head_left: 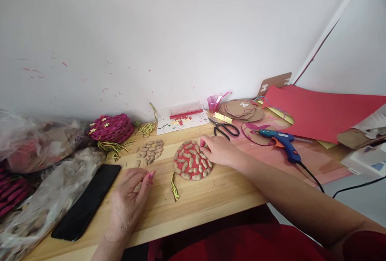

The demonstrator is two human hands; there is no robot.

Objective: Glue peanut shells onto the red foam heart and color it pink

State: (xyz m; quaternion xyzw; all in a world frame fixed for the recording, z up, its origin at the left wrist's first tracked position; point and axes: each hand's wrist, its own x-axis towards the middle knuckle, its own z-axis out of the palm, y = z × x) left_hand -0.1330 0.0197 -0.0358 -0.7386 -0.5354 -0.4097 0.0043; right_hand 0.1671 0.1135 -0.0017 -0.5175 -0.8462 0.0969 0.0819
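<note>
A red round disc (192, 160) covered with several peanut shells lies on the wooden table (211, 192). My right hand (221, 151) rests at the disc's right edge, fingertips pressing on it near the top. My left hand (129, 200) lies on the table left of the disc, fingers curled around a peanut shell (137, 188). A pile of loose peanut shells (150, 151) sits beyond my left hand. A yellow-green cord (174, 186) trails from the disc's lower left.
A black phone (87, 200) lies at the left beside plastic bags (45, 200). A magenta woven piece with stars (110, 127), black scissors (224, 127), a blue glue gun (282, 141), cardboard circles (241, 109), a pink cup (213, 102) and red paper (319, 112) stand behind.
</note>
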